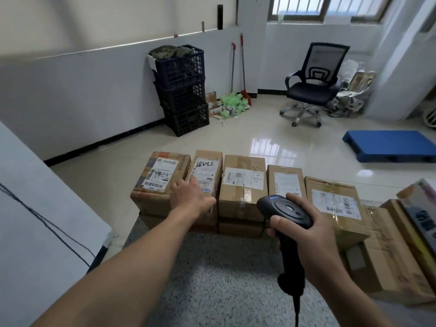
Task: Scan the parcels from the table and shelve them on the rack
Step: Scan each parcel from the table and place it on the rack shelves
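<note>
Left hand (191, 197): fingers straight, palm down, over the seam between the leftmost parcel (160, 178) and the second parcel (207, 171); I cannot tell whether it touches them.
Right hand (311, 234): wrapped round the handle of the black scanner (284, 208), whose head points forward.
Other parcels (243, 180): a labelled brown row running from beside the left hand to beyond the right.
Table (224, 279): speckled grey top beneath both forearms.

Daylight comes in through the barred window (299, 5) at the top right and fills the room evenly, leaving a bright glare on the glossy floor tiles (266, 147). The wide-angle lens bends the white wall (82, 90) near the edges, and the upper left corner looks soft and blurred.
</note>
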A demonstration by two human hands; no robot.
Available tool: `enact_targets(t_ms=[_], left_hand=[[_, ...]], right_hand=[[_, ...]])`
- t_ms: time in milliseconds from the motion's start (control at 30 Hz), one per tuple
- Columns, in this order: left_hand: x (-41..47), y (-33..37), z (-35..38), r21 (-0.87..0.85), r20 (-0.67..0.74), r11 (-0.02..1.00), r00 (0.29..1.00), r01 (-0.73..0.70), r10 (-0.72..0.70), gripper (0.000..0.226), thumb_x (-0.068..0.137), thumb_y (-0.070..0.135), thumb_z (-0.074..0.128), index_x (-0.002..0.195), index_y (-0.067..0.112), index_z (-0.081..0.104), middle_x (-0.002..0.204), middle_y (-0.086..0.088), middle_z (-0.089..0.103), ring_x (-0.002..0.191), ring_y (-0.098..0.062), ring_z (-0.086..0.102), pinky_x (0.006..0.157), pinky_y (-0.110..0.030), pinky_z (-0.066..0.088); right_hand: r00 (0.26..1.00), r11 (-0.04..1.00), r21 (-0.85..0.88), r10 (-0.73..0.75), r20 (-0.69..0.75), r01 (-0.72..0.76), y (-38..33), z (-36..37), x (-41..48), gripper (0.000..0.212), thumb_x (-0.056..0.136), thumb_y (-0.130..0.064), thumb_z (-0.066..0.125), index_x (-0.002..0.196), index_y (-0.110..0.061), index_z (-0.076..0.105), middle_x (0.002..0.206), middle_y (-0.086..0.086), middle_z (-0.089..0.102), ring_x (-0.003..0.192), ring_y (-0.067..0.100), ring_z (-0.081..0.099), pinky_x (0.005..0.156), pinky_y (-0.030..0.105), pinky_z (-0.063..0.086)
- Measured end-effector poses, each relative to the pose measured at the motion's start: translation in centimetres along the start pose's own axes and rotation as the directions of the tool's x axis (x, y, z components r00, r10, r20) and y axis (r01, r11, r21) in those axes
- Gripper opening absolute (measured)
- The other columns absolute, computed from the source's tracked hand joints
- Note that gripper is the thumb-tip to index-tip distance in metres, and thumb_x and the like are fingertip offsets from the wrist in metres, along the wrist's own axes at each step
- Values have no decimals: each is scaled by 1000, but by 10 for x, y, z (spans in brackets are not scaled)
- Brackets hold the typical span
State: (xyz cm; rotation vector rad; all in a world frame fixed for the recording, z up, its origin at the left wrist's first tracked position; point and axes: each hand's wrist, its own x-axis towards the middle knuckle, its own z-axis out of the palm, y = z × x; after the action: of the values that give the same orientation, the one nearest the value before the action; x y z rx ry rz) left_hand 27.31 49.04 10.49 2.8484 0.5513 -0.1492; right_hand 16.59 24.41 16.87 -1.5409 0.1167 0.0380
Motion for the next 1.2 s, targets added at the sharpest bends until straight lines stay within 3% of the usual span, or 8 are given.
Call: enact_targets(t_ms=[100,200,367,500,667,767,1033,1200], left_hand=[[-15,-4,-2,-2,-8,1000,1000,-8,8,72,78,57,69,134,18,45,135,-17,47,125,-36,42,95,-42,47],[-35,-10,-4,12,-30,1000,999,-11,12,73,79,59,67,136,19,44,135,-16,48,124,-34,43,94,-41,47],[-85,-20,-4,21,-36,999,999,37,-37,76,78,60,65,138,20,42,131,-16,49,117,-33,44,89,-39,45],[-140,-24,4,2,-41,997,996,81,-81,77,79,58,65,140,18,41,131,-16,48,117,-32,43,91,-38,44],[-209,-32,25,-35,-74,990,988,133,-136,81,78,60,65,144,21,38,132,-13,48,117,-29,43,83,-34,44],[-241,-39,40,-17,-74,987,985,158,-159,82,79,62,63,146,21,38,134,-13,48,119,-29,42,89,-35,45],[-283,-67,94,66,85,974,971,217,-222,77,80,54,62,144,23,34,140,-14,39,122,-30,37,100,-39,40],[-292,-84,121,93,136,983,976,159,-170,104,71,55,82,147,22,19,140,-12,34,124,-28,35,100,-35,42]], right_hand=[[999,1000,7,-9,42,8,-4,3,-4,59,64,-14,89,113,-36,64,110,7,71,92,36,73,60,22,55],[997,1000,7,-2,81,2,-9,2,-11,53,77,0,81,112,-36,63,109,5,69,92,35,73,59,21,56],[990,1000,8,-20,140,19,-14,-7,-31,54,76,-3,81,115,-36,63,105,1,70,80,32,75,63,32,57],[976,1000,19,-25,217,22,-11,-22,-54,60,74,-6,83,124,-31,62,111,6,70,85,35,74,69,35,57],[955,1000,9,0,297,-3,-3,-43,-86,84,55,-21,88,134,-21,60,108,12,71,80,29,73,59,26,55],[942,1000,-7,17,337,-15,5,-52,-104,82,56,-25,82,134,-25,57,106,14,71,70,28,73,58,37,56],[933,997,-55,71,353,-55,18,-64,-126,77,59,-23,82,131,-28,57,102,13,72,72,31,73,57,40,56],[944,991,-70,127,305,-110,34,-64,-127,77,59,-20,85,132,-24,59,101,12,74,72,37,74,55,40,54]])
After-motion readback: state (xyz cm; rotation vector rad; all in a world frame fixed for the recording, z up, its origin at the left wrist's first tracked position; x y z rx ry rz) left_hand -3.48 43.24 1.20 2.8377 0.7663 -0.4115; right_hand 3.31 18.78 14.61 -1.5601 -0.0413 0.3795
